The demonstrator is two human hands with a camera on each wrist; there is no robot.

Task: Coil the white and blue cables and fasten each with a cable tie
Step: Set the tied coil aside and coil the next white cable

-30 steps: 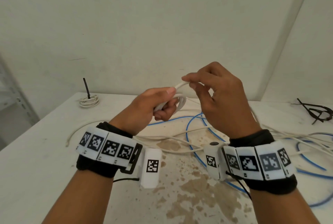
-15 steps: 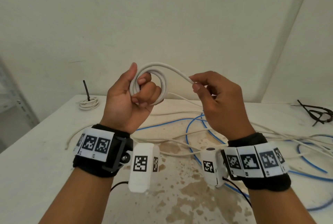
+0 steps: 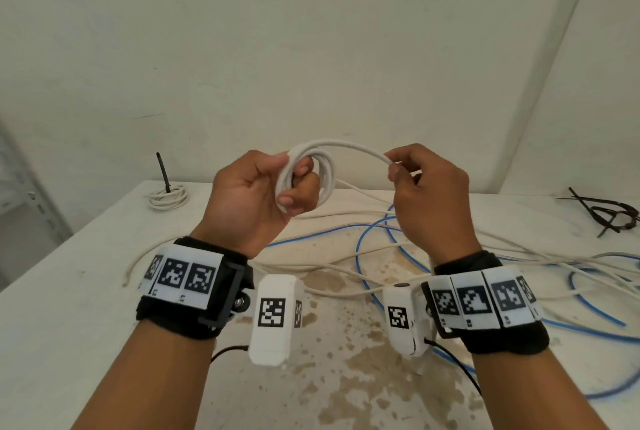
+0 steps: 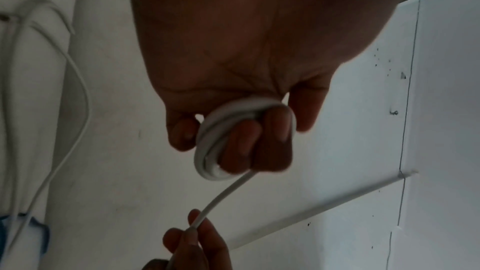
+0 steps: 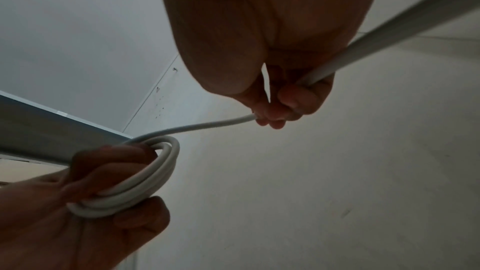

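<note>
A small coil of white cable (image 3: 325, 173) (image 4: 207, 151) (image 5: 145, 182) is wound round the curled fingers of my left hand (image 3: 277, 184) (image 4: 241, 130), held up above the table. From the coil a strand arcs right to my right hand (image 3: 398, 166) (image 5: 270, 116), which pinches it between thumb and fingers. The rest of the white cable (image 3: 346, 267) trails down onto the table. Blue cable (image 3: 360, 249) lies in loose loops on the table under and right of my hands.
A finished white coil with a black cable tie (image 3: 168, 196) sits at the table's far left. A bunch of black cable ties (image 3: 609, 213) lies at the far right. The white table (image 3: 69, 291) is stained brown in the middle. A metal shelf stands left.
My left hand has turned palm towards me and risen with the coil, which has gained a loop. My right hand moved right, drawing the strand out from the coil.
</note>
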